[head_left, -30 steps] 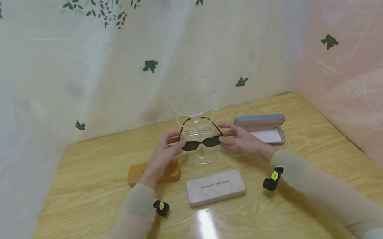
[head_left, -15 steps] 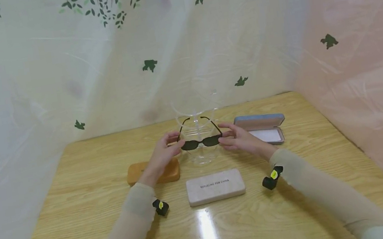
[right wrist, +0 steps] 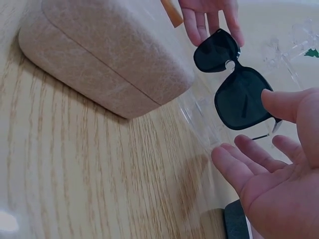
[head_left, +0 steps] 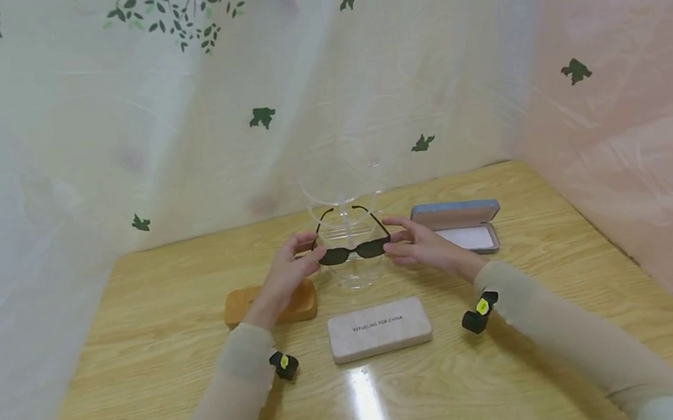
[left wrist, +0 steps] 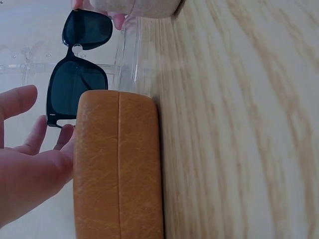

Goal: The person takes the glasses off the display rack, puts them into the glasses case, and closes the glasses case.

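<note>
A pair of black sunglasses sits on a clear display stand, its bridge at the stand's clear nose piece. The temples are unfolded and point back. At the left end of the frame is my left hand, fingers loosely spread around the hinge. In the left wrist view its thumb stands apart from the lens. My right hand is around the other end; in the right wrist view its thumb overlaps the lens edge, with the other fingers extended below. Exact contact with the frame is hard to tell.
An orange-brown glasses case lies partly under my left forearm. In front of the stand is a closed pale case with lettering. A blue case stands open at the right. Printed curtains hang behind the wooden table.
</note>
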{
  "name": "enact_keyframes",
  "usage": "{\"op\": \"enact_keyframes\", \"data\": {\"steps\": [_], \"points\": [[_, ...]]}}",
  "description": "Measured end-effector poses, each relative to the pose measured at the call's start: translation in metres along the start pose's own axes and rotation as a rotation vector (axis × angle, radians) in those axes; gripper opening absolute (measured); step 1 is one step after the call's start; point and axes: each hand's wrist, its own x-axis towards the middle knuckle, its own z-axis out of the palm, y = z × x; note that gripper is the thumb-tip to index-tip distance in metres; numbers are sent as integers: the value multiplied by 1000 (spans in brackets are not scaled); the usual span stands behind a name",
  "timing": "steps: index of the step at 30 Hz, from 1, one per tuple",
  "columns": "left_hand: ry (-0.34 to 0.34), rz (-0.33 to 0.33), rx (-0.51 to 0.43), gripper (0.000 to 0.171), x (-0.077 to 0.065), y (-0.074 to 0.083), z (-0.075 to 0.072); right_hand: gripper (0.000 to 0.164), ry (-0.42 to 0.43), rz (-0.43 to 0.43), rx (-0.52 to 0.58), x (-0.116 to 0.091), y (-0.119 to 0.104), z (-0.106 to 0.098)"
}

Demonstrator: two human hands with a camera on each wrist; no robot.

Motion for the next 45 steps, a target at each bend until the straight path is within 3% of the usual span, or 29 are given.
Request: {"op": "enact_keyframes", "data": {"steps": [12, 18, 28, 45], "points": [[-12, -20, -32, 52, 1, 4, 4, 67, 2, -40, 63, -4, -8, -1], [-21, 0, -9, 46, -3, 9, 4, 64, -9, -54, 69, -7, -13, -2], [-84, 86, 89, 35, -19, 18, 5, 61, -44, -91, 9, -27, -20, -7], [-201, 170, 238, 37, -60, 30, 0, 65, -90, -75, 23, -64, -33, -2]]}}
